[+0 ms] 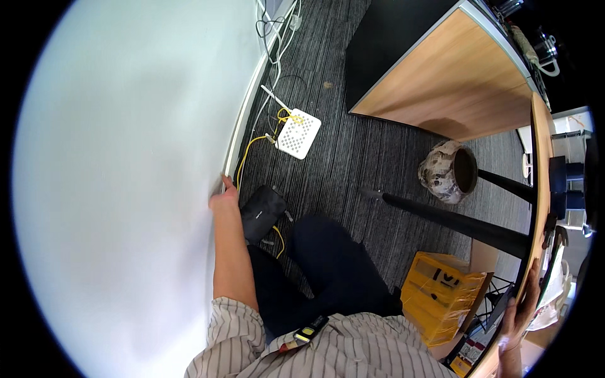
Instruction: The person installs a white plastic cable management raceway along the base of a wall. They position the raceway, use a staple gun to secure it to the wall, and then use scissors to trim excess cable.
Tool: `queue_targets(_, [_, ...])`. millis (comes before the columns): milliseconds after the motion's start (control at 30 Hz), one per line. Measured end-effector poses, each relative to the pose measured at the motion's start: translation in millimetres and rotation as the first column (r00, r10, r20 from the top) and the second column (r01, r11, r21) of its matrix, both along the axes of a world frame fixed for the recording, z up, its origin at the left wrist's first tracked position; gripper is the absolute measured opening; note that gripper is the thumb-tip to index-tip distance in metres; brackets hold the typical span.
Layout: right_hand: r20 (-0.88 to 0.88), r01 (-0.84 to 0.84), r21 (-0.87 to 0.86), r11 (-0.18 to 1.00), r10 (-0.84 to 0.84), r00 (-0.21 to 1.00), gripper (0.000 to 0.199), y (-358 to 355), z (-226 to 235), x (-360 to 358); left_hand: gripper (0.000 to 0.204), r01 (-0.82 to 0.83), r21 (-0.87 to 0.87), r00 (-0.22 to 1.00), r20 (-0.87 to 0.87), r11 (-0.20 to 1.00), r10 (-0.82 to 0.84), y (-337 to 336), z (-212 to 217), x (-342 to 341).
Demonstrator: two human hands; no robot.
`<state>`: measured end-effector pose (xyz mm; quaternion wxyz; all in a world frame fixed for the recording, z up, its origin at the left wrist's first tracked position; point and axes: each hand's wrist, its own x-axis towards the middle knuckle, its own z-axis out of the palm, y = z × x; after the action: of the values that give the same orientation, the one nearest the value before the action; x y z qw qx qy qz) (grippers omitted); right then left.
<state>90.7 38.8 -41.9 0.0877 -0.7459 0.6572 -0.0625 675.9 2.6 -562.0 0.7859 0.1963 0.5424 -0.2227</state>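
Observation:
My left hand reaches down along the white wall and rests against it just above the skirting, fingers together, nothing visible in it. Beside it on the carpet lies a black box-shaped device with a yellow cable. A white perforated router lies farther along the wall with white and yellow cables. My right hand grips the edge of a wooden tabletop at the right.
A mottled ceramic pot lies on its side on the dark striped carpet. Black table legs cross the floor. A yellow crate sits under the table. A wooden cabinet stands at the back. My dark trouser legs are below.

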Motion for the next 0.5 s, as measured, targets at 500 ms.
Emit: queue_targets(500, [-0.195,-0.031,-0.112,0.993,0.009,0.981,0.056,8.1,4.1,-16.5,0.051,0.111,-0.110,0.990,0.105,0.988,-0.099,-6.2,-2.4,-20.9])
